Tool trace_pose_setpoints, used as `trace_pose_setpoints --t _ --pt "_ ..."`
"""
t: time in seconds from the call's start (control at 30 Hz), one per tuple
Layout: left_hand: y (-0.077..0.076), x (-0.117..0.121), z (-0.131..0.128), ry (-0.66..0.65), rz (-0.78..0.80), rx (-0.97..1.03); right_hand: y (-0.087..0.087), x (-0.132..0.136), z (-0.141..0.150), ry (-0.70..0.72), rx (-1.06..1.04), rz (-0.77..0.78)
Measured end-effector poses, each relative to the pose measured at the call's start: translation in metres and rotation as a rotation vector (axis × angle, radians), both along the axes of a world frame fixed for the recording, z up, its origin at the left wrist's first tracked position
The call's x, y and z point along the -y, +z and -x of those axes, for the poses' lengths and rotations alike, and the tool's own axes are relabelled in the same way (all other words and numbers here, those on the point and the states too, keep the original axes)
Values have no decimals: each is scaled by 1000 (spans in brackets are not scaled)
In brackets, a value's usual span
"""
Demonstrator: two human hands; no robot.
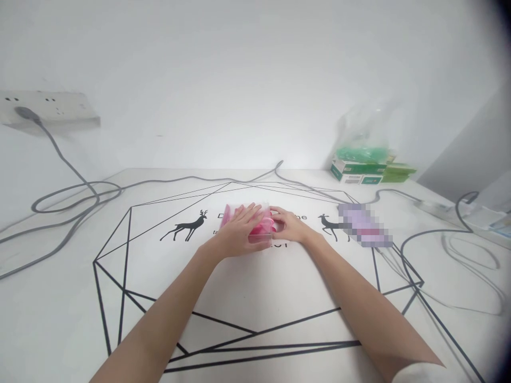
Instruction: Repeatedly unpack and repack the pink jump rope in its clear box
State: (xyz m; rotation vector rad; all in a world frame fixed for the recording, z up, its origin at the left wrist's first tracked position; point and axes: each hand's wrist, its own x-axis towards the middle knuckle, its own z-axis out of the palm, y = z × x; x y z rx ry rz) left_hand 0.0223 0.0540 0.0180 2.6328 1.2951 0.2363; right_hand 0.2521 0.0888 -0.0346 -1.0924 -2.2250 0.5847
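A small clear plastic box (263,239) with pink contents (261,227) lies in the middle of the printed mat. Across its top stretch the fingers of my left hand (238,232), with the thumb along the near side, so the hand grips the box. My right hand (293,226) is at the box's right end, its fingers bent and the fingertips against that end. What the pink contents are I cannot make out, since my fingers cover much of them.
A phone-like purple thing (365,225), blurred out, lies right of my right hand. Grey cables (191,177) run along the back and both sides. Green-and-white boxes (353,173) under a clear bag (365,127) stand at the back right. A power strip (48,109) hangs on the left wall.
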Motion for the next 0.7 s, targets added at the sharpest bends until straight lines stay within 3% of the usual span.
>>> trace_pose_setpoints --t 0.1,0.27,0.47,0.7 --pt "0 0 0 -4 5 9 2 1 0 -12 -37 6" --pt "0 -1 1 -24 2 9 -1 -1 0 81 -167 56" --pt "-3 -2 1 -31 -8 10 -2 -2 1 145 -75 77" --pt "-1 -1 -1 -18 -8 -1 -8 -5 1 60 -44 27"
